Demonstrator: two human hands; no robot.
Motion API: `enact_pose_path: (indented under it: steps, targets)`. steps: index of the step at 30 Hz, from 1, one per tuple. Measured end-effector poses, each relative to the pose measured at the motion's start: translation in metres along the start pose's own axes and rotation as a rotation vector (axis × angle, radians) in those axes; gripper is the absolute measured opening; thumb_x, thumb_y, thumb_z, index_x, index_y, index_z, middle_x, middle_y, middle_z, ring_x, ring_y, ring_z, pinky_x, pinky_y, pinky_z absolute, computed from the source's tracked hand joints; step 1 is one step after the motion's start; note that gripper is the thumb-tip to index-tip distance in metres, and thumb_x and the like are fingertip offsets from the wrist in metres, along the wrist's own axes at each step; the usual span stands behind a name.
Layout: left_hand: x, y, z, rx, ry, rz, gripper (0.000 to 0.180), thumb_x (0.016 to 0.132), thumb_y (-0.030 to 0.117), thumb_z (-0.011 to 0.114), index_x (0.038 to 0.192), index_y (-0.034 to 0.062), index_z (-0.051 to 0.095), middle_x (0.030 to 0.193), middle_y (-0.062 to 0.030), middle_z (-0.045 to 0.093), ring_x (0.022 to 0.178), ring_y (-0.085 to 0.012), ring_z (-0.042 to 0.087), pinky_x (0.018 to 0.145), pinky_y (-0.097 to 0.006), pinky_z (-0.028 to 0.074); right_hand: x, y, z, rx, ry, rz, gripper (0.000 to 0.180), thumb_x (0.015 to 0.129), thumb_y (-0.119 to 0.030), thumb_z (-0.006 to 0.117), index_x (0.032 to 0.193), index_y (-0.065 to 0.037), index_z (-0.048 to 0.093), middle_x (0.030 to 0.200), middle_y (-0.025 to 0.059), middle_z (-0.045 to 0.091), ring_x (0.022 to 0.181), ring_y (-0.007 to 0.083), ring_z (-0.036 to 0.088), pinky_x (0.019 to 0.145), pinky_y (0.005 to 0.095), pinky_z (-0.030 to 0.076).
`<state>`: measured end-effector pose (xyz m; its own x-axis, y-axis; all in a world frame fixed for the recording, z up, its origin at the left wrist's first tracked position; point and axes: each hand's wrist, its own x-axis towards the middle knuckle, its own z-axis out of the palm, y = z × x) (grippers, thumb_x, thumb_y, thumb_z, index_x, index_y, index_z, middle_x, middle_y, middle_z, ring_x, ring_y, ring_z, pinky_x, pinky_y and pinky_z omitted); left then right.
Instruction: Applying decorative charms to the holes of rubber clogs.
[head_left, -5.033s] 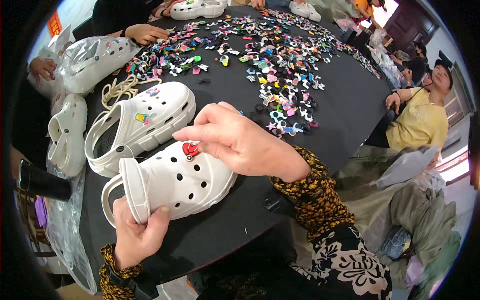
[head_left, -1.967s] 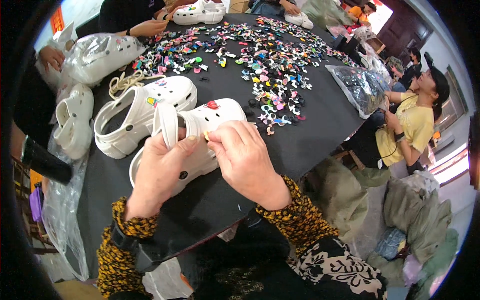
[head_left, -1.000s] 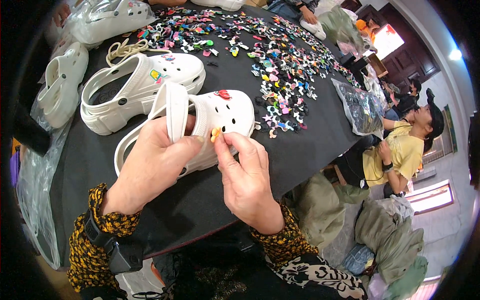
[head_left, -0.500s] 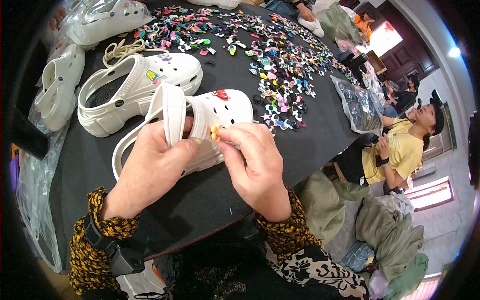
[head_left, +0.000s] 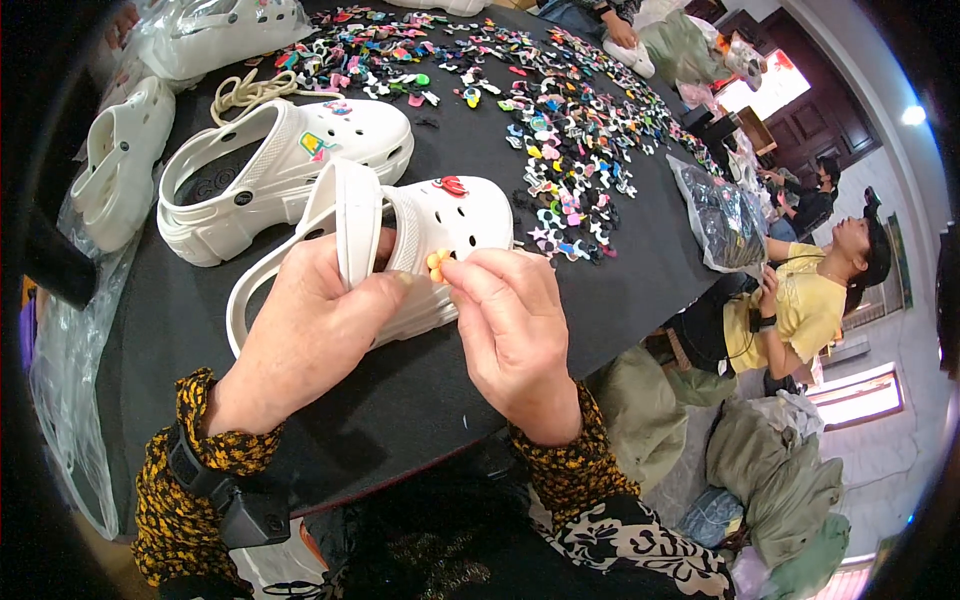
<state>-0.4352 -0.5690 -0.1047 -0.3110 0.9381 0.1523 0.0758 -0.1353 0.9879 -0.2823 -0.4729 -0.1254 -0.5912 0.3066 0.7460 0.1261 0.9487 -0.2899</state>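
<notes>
Now the left hand (head_left: 310, 330) closes its grip around the white clog (head_left: 440, 235) at the heel strap, just above the black surface (head_left: 640, 270), while the right hand (head_left: 515, 335) pinches a small orange charm (head_left: 437, 263) against the clog's side.

A round table (head_left: 640, 260) covered in black cloth fills the left and centre of the frame. At the upper right stands a dark wooden panelled door (head_left: 800, 110), with a bright window (head_left: 755, 90) to its left. A round ceiling light (head_left: 912, 115) glows on the pale wall at the right edge. Another bright window (head_left: 855, 400) sits at the lower right.
</notes>
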Motion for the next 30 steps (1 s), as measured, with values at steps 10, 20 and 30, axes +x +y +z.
enact_pose_path:
  steps: [10, 20, 30]
  targets:
    - [0.011, 0.001, 0.000, -0.076, -0.023, -0.020, 0.022, 0.084, 0.002, 0.048, 0.101, -0.0013, 0.062, 0.084, -0.0004, 0.063, 0.078, -0.0052, 0.054, 0.070, -0.024, 0.045, 0.006, 0.014, -0.008, 0.104, -0.162, 0.045, 0.037, 0.073, 0.010, 0.055, 0.107, -0.001, 0.064, 0.104, 0.0122, 0.057, 0.098, 0.0285, 0.051, 0.085, 0.0345, 0.040]
    - [-0.044, 0.070, 0.014, -0.141, -0.076, -0.036, 0.021, 0.084, 0.001, 0.047, 0.097, -0.0003, 0.063, 0.085, -0.0023, 0.064, 0.081, -0.0082, 0.055, 0.073, -0.027, 0.047, 0.033, -0.055, -0.088, 0.110, -0.413, -0.007, 0.038, 0.069, 0.007, 0.055, 0.105, 0.000, 0.065, 0.097, 0.0112, 0.055, 0.093, 0.0288, 0.052, 0.083, 0.0372, 0.040]
    - [-0.059, 0.119, 0.017, 0.098, 0.015, -0.118, 0.019, 0.086, 0.009, 0.052, 0.101, 0.0002, 0.060, 0.082, 0.0002, 0.059, 0.076, -0.0070, 0.051, 0.067, -0.024, 0.044, 0.105, -0.039, -0.126, 0.199, -0.684, -0.496, 0.036, 0.070, 0.001, 0.057, 0.105, -0.005, 0.061, 0.095, 0.0084, 0.057, 0.093, 0.0274, 0.054, 0.081, 0.0392, 0.042]
